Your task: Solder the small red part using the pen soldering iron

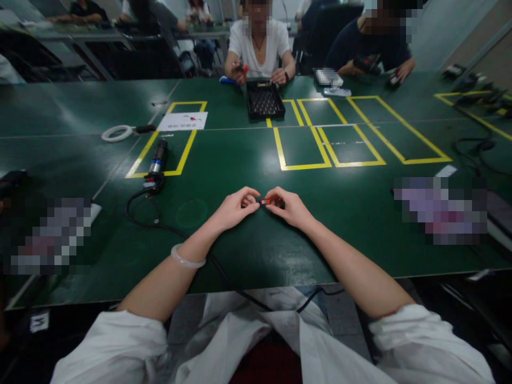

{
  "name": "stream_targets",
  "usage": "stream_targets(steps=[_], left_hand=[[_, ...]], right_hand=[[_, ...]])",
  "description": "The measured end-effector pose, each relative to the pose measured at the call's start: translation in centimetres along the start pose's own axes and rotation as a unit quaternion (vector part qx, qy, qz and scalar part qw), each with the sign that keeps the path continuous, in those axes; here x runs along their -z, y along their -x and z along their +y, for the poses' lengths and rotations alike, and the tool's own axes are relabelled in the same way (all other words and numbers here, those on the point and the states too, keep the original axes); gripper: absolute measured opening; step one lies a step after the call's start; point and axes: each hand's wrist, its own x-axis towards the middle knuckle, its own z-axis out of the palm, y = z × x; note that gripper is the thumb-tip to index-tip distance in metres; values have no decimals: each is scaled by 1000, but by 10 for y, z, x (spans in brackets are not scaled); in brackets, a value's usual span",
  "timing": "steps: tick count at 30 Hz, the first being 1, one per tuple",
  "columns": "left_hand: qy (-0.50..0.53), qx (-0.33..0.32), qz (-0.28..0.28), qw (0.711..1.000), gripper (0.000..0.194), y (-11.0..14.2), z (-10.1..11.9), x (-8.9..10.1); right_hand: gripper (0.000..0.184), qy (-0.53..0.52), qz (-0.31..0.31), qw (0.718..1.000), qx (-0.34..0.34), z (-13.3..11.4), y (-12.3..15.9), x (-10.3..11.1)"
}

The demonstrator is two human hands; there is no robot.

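Observation:
My left hand and my right hand meet over the green table, fingertips pinched together. Between them sits a small red and dark part; both hands pinch it from either side. A pale bangle circles my left wrist. A black cable runs from an electric screwdriver on the left, under my left forearm and off the table's near edge.
Yellow tape rectangles mark the table. A black tray stands at the far side before a person in a white shirt; another person in dark clothes sits to the right. A white cable coil and a paper sheet lie far left.

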Motion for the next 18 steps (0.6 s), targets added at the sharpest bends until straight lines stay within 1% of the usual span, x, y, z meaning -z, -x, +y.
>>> stream_targets(steps=[2,4,5,6,8,9,10,12,14,16,18], left_hand=[[-52,-13,39,998,42,-2,-4,15],[-138,-10,114,984,43,-3,-13,38],[-189,1,160,969,42,-3,-19,52],[-244,18,205,948,42,-2,-26,67],[-340,74,285,893,47,5,-42,99],[-372,107,306,870,53,10,-51,115],[-396,142,310,853,60,16,-59,130],[-409,232,330,818,71,28,-75,156],[-398,310,330,798,80,38,-90,175],[-373,361,310,797,82,44,-102,189],[-344,382,287,808,79,47,-114,199]], right_hand=[[14,-8,4,1000,-11,2,0,0],[15,-18,4,1000,-21,5,0,0],[15,-22,2,999,-25,5,0,0],[16,-25,1,999,-28,6,0,-1],[16,-27,-3,999,-32,6,0,-1],[15,-27,-5,999,-33,6,0,-1],[15,-29,-6,999,-34,6,0,-2],[15,-31,-7,999,-36,6,0,-2],[15,-34,-8,999,-37,6,0,-2],[16,-35,-10,999,-37,7,0,-2],[16,-38,-13,999,-37,8,0,-3]])
